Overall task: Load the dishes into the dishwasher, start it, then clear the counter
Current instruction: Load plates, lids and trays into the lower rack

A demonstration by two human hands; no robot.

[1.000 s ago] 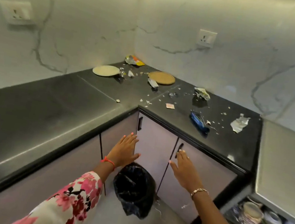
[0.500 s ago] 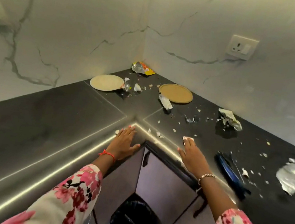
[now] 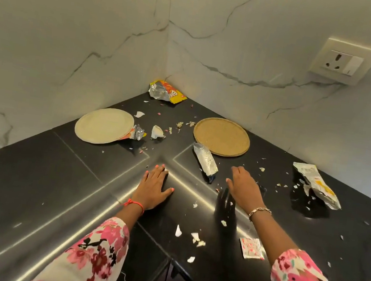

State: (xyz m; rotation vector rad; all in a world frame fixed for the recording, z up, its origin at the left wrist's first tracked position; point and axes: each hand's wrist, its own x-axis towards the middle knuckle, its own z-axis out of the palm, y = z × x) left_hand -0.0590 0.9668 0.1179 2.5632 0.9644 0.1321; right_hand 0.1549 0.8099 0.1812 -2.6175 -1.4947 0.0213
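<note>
Both straight-fingered, left hand (image 3: pixel 153 189) and right hand (image 3: pixel 244 189) reach across the littered counter (image 3: pixel 29 190)

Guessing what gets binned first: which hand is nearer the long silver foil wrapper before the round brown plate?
Right. The right hand is just right of the long silver foil wrapper, by its near end; the left hand lies flat on the black counter, farther left.

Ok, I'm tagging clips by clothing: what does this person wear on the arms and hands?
Both sleeves are loose and white, printed with pink, red and dark flowers. The left hand has a red thread at its wrist, the right hand a metal chain bracelet. The nails are painted coral pink.
</note>
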